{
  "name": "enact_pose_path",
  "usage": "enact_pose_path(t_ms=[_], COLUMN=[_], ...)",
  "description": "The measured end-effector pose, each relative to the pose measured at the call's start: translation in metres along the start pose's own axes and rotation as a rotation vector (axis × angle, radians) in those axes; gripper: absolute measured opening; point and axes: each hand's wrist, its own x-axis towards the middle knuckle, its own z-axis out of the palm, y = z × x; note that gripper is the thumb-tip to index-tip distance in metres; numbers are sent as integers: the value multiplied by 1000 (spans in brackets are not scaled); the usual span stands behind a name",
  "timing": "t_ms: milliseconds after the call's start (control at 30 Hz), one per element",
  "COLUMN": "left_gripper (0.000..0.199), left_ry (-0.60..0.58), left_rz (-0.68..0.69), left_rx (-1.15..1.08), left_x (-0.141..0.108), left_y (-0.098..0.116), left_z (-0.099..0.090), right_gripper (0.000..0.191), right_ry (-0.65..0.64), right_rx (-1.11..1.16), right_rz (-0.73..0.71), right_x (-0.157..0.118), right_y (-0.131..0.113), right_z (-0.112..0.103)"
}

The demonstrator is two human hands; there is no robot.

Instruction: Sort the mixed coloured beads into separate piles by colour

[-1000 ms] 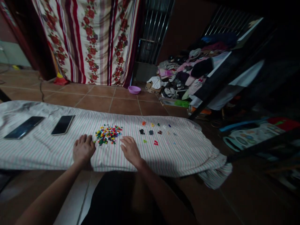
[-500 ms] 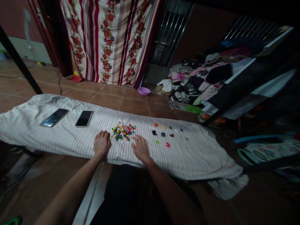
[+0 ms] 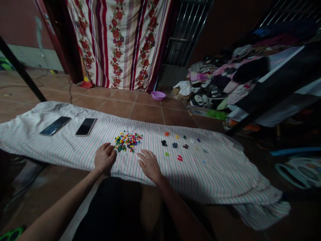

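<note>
A loose heap of small multicoloured pieces lies on the striped cloth in front of me. My left hand is at the heap's lower left edge, its fingers curled together; whether anything small is between them is hidden. Just below the heap's right side, my right hand rests with its fingers apart and nothing in it. To the right are little groups sorted by colour, among them black pieces, dark grey pieces, red pieces, orange pieces and lime green pieces.
Two phones lie at the cloth's left, one dark and one light-edged. Beyond, on the tiled floor, are a purple basin and a large pile of clothes. A floral curtain hangs behind.
My left hand has shifted slightly left and its fingers have curled more at the heap's edge. My right hand has moved a little lower, away from the heap. The camera view has shifted slightly.
</note>
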Motion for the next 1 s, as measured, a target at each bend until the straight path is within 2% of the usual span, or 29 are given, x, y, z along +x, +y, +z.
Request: enact_pose_path(t_ms=[200, 300, 433, 533, 700, 800, 867, 1000], left_gripper=[37, 42, 37, 35, 29, 29, 28, 26], left_ry=[-118, -153, -117, -41, 114, 177, 145, -34], left_rz=[-41, -87, -167, -162, -53, 33, 102, 248], left_rx=[81, 110, 107, 33, -135, -150, -117, -68], left_x=[12, 21, 22, 13, -6, -12, -15, -21], left_y=[12, 21, 34, 37, 37, 46, 57, 79], left_z=[-2, -1, 9, 16, 19, 15, 11, 9], right_gripper=[43, 40, 32, 27, 20, 15, 14, 17], right_ry=[-65, -59, -56, -56, -49, -70, -81, -92], right_rx=[23, 72, 126, 170, 218, 235, 241, 266], right_rz=[-10, -3, -45, -78, -83, -67, -62, -96], right_x=[21, 29, 33, 34, 34, 35, 34, 32], right_y=[-12, -11, -7, -3, 1, 2, 4, 6], right_z=[-3, -1, 3, 5, 2, -1, -3, -6])
